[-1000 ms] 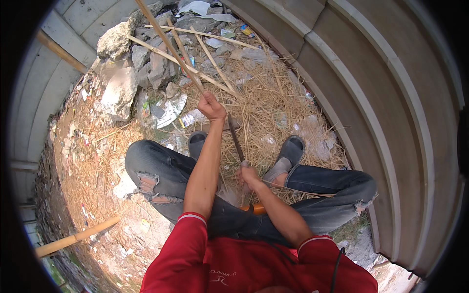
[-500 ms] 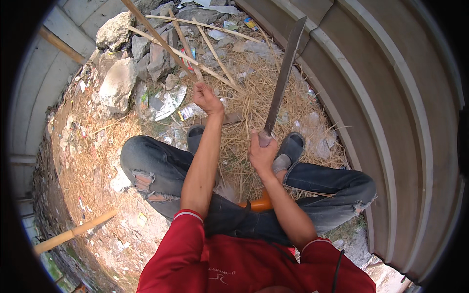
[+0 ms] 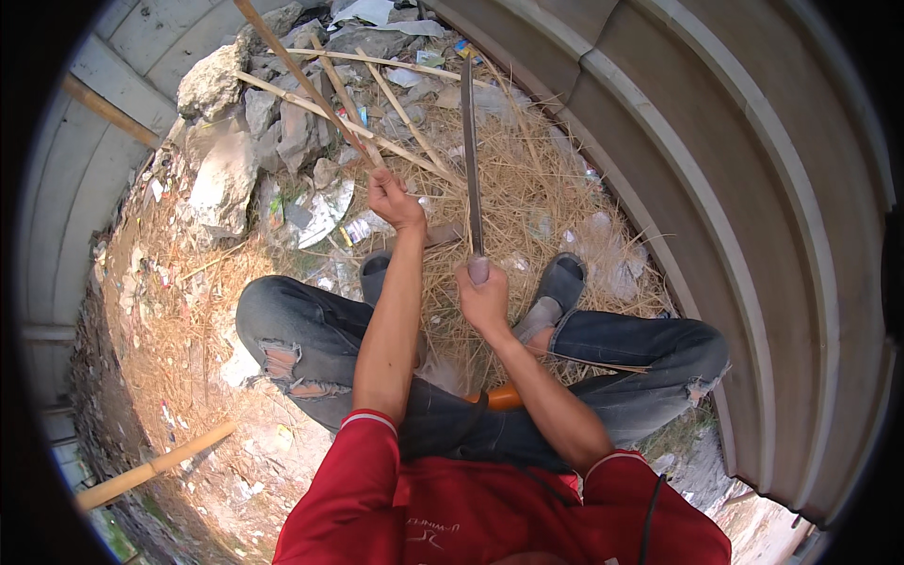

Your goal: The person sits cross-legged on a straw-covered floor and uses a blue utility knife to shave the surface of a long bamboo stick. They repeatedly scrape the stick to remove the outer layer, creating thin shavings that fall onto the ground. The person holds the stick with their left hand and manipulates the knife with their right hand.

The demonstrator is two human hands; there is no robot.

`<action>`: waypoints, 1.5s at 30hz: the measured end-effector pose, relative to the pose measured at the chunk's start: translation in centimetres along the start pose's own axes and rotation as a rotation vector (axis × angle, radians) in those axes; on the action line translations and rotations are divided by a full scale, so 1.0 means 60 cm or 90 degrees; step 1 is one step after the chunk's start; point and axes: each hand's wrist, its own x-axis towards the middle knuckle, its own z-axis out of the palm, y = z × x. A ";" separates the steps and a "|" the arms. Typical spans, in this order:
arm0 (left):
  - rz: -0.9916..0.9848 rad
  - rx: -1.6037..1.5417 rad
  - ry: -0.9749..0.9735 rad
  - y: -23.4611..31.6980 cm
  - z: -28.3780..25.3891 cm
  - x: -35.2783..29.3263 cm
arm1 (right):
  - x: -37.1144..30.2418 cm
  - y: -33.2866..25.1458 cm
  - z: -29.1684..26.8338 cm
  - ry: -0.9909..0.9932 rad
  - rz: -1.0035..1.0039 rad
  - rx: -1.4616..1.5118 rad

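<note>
My left hand [image 3: 395,201] is closed round the near end of a bamboo stick [image 3: 311,88] that slopes up and away to the far left. A second strip meets it at the fingers; whether I grip that one too I cannot tell. My right hand [image 3: 483,299] is wrapped round the short handle of a machete [image 3: 472,160]. Its long dark blade points away from me, nearly straight ahead, apart from the stick. Several pale bamboo strips [image 3: 400,105] lie crossed on the ground beyond my hands.
Straw-like shavings [image 3: 508,179] and litter cover the ground. Grey rocks [image 3: 221,174] are piled at the far left. A ribbed metal sheet wall [image 3: 725,188] curves along the right. A bamboo pole [image 3: 155,464] juts in at the lower left. An orange object [image 3: 506,395] sits beneath me.
The machete blade has swung left, from tilted right to nearly straight ahead. My right hand has shifted slightly left; my left hand keeps its grip with little movement.
</note>
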 end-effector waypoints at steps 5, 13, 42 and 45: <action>-0.021 -0.058 0.005 -0.006 -0.008 0.004 | -0.069 0.135 0.051 0.007 0.027 -0.035; -0.048 -0.005 0.117 -0.019 -0.061 0.046 | 0.011 0.177 -0.042 -0.112 0.362 -0.006; -0.181 -0.155 0.116 -0.020 -0.061 0.043 | -0.037 0.072 0.042 0.063 -0.030 0.069; -0.150 -0.111 0.180 0.001 -0.056 0.048 | -0.114 0.204 0.058 -0.088 0.112 -0.076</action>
